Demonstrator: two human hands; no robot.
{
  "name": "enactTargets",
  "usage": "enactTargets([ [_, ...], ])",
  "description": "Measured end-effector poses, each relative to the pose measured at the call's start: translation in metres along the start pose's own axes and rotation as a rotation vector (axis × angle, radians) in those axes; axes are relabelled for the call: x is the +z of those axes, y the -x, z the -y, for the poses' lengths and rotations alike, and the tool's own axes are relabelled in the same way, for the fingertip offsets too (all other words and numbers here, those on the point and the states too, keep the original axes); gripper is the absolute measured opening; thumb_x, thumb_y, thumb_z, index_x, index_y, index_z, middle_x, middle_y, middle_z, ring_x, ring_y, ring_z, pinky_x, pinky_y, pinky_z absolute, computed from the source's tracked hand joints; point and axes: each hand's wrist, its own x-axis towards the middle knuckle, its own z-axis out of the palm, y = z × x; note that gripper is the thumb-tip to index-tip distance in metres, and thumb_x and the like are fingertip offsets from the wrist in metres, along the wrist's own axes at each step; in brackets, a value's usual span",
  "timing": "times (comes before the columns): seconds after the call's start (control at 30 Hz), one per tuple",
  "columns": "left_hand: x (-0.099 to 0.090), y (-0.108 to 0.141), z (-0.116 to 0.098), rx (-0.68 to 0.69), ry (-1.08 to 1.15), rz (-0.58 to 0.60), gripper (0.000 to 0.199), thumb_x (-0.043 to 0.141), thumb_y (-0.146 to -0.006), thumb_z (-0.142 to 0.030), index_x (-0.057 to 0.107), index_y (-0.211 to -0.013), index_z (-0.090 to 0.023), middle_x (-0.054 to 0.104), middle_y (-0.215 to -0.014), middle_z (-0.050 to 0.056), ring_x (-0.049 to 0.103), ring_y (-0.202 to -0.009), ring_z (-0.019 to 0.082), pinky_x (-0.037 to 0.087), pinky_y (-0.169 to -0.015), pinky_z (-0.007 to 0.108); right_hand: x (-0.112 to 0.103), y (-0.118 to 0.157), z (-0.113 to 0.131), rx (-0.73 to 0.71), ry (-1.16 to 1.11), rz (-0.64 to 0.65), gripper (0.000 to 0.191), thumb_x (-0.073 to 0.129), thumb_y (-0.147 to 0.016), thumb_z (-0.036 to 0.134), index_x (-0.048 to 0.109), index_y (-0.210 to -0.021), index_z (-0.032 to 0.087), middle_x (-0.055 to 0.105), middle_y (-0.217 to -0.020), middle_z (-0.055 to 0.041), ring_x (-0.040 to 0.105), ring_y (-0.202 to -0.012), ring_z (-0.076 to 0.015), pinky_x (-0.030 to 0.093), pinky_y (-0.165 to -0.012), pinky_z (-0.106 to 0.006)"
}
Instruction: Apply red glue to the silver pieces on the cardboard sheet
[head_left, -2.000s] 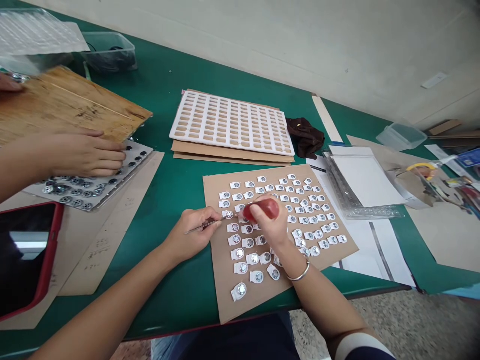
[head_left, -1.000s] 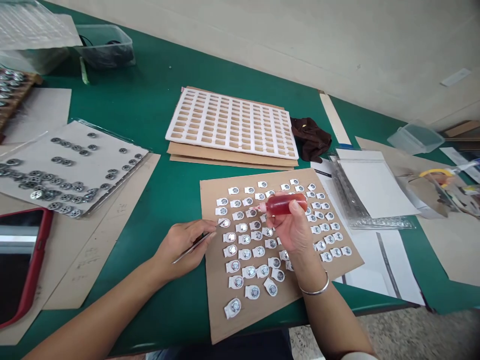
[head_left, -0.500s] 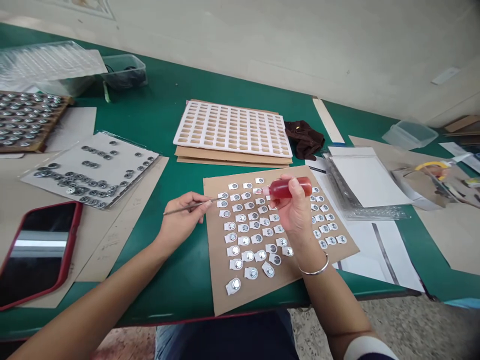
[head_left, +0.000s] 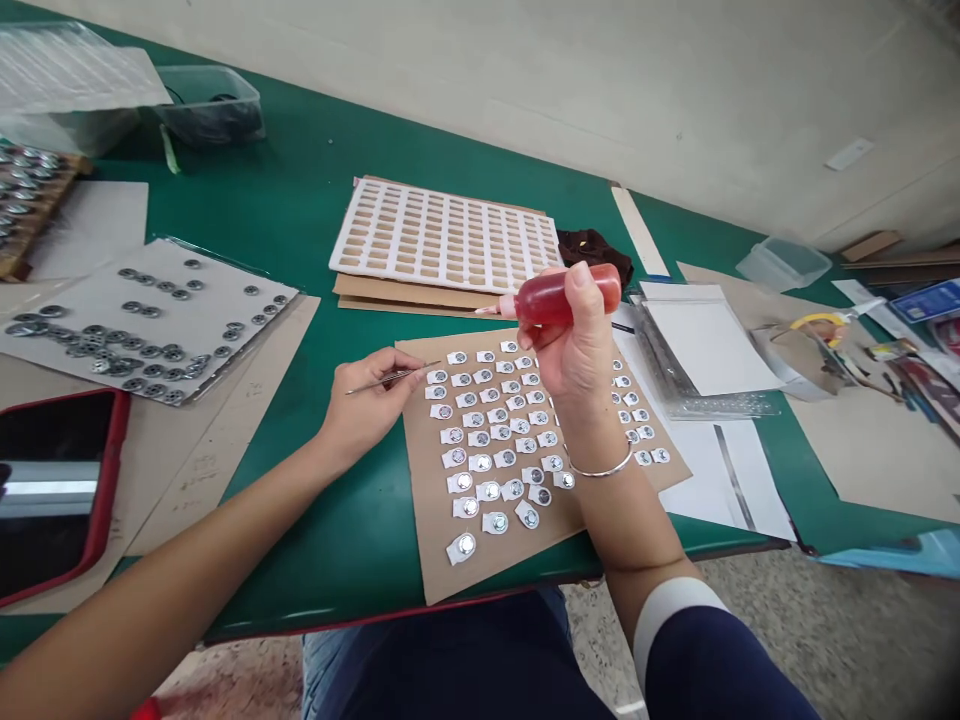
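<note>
Red-filled squeeze bottle [head_left: 559,296] sits gripped in the right hand [head_left: 574,350] just right of the frame's centre, lying nearly level with its pale nozzle pointing left, raised above the upper edge of a brown cardboard sheet [head_left: 435,540]. The fingers are wrapped around its body and the thumb is pressed on its top side. The left hand [head_left: 367,400], left of centre, pinches a thin metal pick [head_left: 394,377] between thumb and fingertips; its tip reaches right to the cardboard's upper left corner, close to the nearest of the small white tabs with round metal pieces [head_left: 487,440] laid in rows across the sheet. The two hands are apart, one on each side of those rows. A silver bangle [head_left: 600,468] circles the right wrist. Higher in the frame a white tray with many small slots [head_left: 446,240] lies on the green table [head_left: 315,210]. At the left, a grey sheet strewn with metal rings [head_left: 142,320] lies above a red-cased phone [head_left: 52,490]. White paper in a clear sleeve [head_left: 705,350] lies at the right.
</note>
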Motion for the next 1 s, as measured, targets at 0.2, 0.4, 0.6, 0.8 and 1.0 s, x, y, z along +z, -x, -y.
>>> enactTargets([
  [0.2,-0.002,0.011,0.017,0.211,-0.239,0.029,0.013,0.058,-0.082,-0.029,0.065,-0.09,-0.021,0.071,-0.09,0.001,0.067,-0.081,0.017,0.053,-0.067,0.024,0.008,-0.004,-0.014,0.063,-0.049,-0.019,0.036,0.045,-0.083,0.06,0.052,-0.09,0.025,0.058,-0.065,0.0002,0.067,-0.065,-0.0161,0.041,-0.039,-0.025],
  [0.4,-0.001,0.021,0.027,0.525,-0.464,0.137,0.015,0.053,-0.084,-0.021,0.057,-0.099,-0.019,0.07,-0.099,0.005,0.068,-0.086,0.019,0.055,-0.071,0.028,0.03,0.001,-0.023,0.183,-0.122,0.018,0.031,0.06,-0.076,0.052,0.05,-0.08,0.023,0.058,-0.057,0.0018,0.065,-0.055,-0.0169,0.036,-0.035,-0.023],
  [0.6,0.0,0.023,0.028,0.692,-0.553,0.16,0.022,0.055,-0.082,-0.017,0.052,-0.104,-0.017,0.069,-0.102,0.008,0.068,-0.089,0.02,0.056,-0.071,0.029,0.042,0.007,-0.035,0.262,-0.028,0.093,0.029,0.065,-0.073,0.048,0.055,-0.077,0.021,0.06,-0.054,0.002,0.063,-0.051,-0.0157,0.053,-0.053,-0.029],
  [0.8,-0.002,0.021,0.03,0.703,-0.547,0.189,0.023,0.053,-0.081,-0.014,0.051,-0.104,-0.017,0.07,-0.099,0.008,0.068,-0.088,0.02,0.056,-0.07,0.031,0.039,0.001,-0.046,0.282,0.041,0.11,0.027,0.067,-0.073,0.046,0.054,-0.072,0.022,0.061,-0.055,0.0014,0.063,-0.051,-0.0168,0.055,-0.055,-0.033],
  [1.0,0.0,0.024,0.031,0.725,-0.569,0.201,0.02,0.052,-0.083,-0.017,0.05,-0.103,-0.014,0.069,-0.099,0.011,0.069,-0.083,0.022,0.056,-0.066,0.032,0.041,0.002,-0.055,0.258,0.093,0.117,0.026,0.064,-0.077,0.046,0.054,-0.073,0.022,0.061,-0.054,0.0009,0.063,-0.053,-0.0166,0.056,-0.061,-0.034],
])
